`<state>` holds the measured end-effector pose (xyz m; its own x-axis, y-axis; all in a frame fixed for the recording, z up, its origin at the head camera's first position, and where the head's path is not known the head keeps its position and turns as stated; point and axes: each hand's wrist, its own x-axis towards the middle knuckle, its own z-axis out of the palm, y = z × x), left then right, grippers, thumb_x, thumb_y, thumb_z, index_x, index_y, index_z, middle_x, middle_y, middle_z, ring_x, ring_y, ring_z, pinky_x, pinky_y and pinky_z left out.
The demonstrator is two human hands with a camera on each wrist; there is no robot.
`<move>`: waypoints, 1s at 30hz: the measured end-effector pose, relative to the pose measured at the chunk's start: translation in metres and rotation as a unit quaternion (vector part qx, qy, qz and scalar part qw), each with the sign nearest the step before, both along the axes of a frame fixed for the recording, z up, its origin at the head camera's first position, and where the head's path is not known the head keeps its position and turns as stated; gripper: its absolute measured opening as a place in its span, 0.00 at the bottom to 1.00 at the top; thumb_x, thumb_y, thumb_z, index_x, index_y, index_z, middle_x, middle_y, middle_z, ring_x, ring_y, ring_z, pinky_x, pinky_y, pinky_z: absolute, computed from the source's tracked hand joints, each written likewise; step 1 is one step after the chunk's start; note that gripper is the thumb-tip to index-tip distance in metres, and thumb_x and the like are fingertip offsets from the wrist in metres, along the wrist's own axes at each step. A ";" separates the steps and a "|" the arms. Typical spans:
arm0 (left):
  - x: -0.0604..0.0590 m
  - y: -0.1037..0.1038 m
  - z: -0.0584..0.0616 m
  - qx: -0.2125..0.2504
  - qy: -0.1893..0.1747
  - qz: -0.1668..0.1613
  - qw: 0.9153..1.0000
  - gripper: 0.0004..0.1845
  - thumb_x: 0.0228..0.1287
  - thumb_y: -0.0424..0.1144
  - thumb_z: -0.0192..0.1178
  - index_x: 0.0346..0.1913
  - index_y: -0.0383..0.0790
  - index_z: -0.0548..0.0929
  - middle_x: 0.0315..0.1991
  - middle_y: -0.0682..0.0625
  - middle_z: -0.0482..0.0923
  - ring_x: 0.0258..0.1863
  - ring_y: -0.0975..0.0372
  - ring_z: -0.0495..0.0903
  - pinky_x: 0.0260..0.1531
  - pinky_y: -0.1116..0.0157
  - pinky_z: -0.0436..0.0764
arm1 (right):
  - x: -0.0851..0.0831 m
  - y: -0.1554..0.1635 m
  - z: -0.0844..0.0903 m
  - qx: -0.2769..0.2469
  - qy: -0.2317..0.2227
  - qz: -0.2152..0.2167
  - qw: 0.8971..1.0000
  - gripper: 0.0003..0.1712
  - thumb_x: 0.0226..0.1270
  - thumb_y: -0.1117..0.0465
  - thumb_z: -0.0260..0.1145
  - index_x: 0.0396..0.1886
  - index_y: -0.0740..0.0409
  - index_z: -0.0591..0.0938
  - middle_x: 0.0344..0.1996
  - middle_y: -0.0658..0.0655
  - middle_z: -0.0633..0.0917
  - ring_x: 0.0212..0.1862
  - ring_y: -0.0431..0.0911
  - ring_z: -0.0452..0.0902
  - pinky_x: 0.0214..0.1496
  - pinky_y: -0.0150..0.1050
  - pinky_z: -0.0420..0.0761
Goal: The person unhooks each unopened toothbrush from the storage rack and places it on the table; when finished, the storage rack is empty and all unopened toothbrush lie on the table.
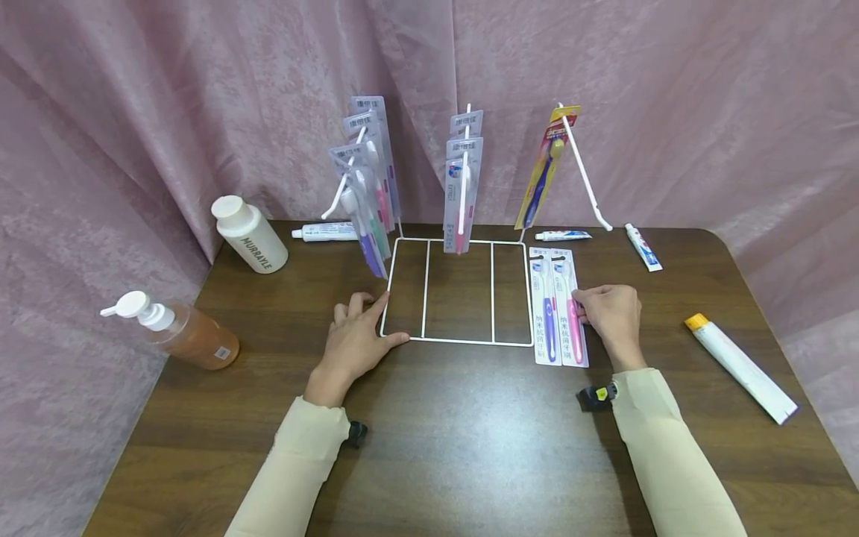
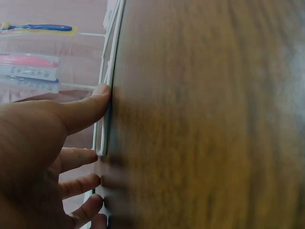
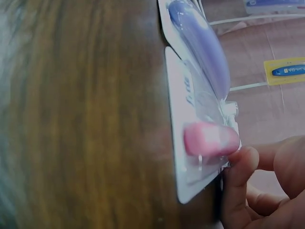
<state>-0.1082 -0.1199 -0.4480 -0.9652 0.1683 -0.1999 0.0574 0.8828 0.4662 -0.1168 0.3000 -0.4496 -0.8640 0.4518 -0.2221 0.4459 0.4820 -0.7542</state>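
Observation:
My left hand (image 1: 352, 339) rests at the front left corner of a white wire display rack (image 1: 463, 341). Its thumb touches the front bar and the index finger the side bar, with the fingers spread. On the table right of the rack lie two packaged toothbrushes side by side, a purple toothbrush (image 1: 549, 328) and a pink toothbrush (image 1: 574, 328). My right hand (image 1: 612, 313) pinches the right edge of the pink one's pack between thumb and finger; the right wrist view shows this pack (image 3: 209, 138) close up, slightly tilted. Other fingers are partly hidden.
Packaged toothbrushes hang on the rack's left hook (image 1: 342, 186) and middle hook (image 1: 463, 186); one yellow pack (image 1: 543, 171) hangs at right. Around stand a white bottle (image 1: 251, 235) and an amber pump bottle (image 1: 201, 339). Toothpaste tubes lie behind and at right, including a large tube (image 1: 745, 373).

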 end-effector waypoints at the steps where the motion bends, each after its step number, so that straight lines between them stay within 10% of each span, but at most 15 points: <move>1: 0.000 0.000 0.000 -0.001 0.001 0.000 1.000 0.52 0.75 0.62 0.75 0.93 0.48 0.63 0.84 0.38 0.64 0.66 0.39 0.66 0.62 0.43 0.76 | 0.000 0.000 0.000 0.002 0.000 0.002 1.000 0.21 0.82 0.58 0.73 0.54 0.76 0.92 0.22 0.50 0.91 0.19 0.30 0.82 0.25 0.26 0.82; 11: 0.000 -0.002 0.000 -0.004 0.001 -0.001 1.000 0.52 0.76 0.62 0.75 0.92 0.47 0.64 0.84 0.37 0.64 0.67 0.38 0.66 0.63 0.42 0.77 | -0.015 -0.006 0.031 0.095 0.052 0.037 0.993 0.28 0.86 0.44 0.67 0.60 0.66 0.93 0.41 0.66 0.97 0.28 0.36 0.82 0.35 0.35 0.74; 15: 0.000 -0.003 0.000 -0.006 0.005 -0.001 1.000 0.52 0.75 0.62 0.75 0.92 0.47 0.64 0.84 0.37 0.64 0.67 0.38 0.67 0.62 0.41 0.77 | -0.035 -0.019 0.055 0.001 0.172 0.047 0.984 0.26 0.85 0.49 0.71 0.68 0.63 0.90 0.47 0.62 0.95 0.25 0.28 0.84 0.32 0.26 0.80; 20: 0.001 -0.003 -0.002 -0.003 0.011 -0.003 1.000 0.52 0.75 0.61 0.75 0.92 0.46 0.64 0.83 0.36 0.65 0.64 0.38 0.67 0.60 0.43 0.77 | -0.063 -0.036 0.083 -0.124 0.284 0.093 0.946 0.27 0.85 0.58 0.71 0.76 0.65 0.84 0.61 0.58 0.91 0.28 0.29 0.85 0.28 0.25 0.81; 25: 0.002 -0.003 -0.003 -0.001 0.011 -0.003 1.000 0.52 0.76 0.60 0.75 0.92 0.45 0.65 0.83 0.36 0.65 0.64 0.38 0.67 0.59 0.42 0.76 | -0.081 -0.048 0.099 -0.178 0.319 0.126 0.922 0.30 0.84 0.65 0.70 0.80 0.68 0.80 0.71 0.67 0.86 0.28 0.32 0.84 0.27 0.25 0.81; 30: 0.001 -0.001 -0.001 0.002 0.008 -0.004 1.000 0.52 0.76 0.61 0.75 0.92 0.46 0.64 0.83 0.36 0.65 0.66 0.38 0.67 0.61 0.42 0.76 | -0.089 -0.057 0.105 -0.224 0.319 0.109 0.914 0.26 0.83 0.68 0.69 0.76 0.69 0.82 0.56 0.50 0.89 0.25 0.33 0.84 0.25 0.26 0.81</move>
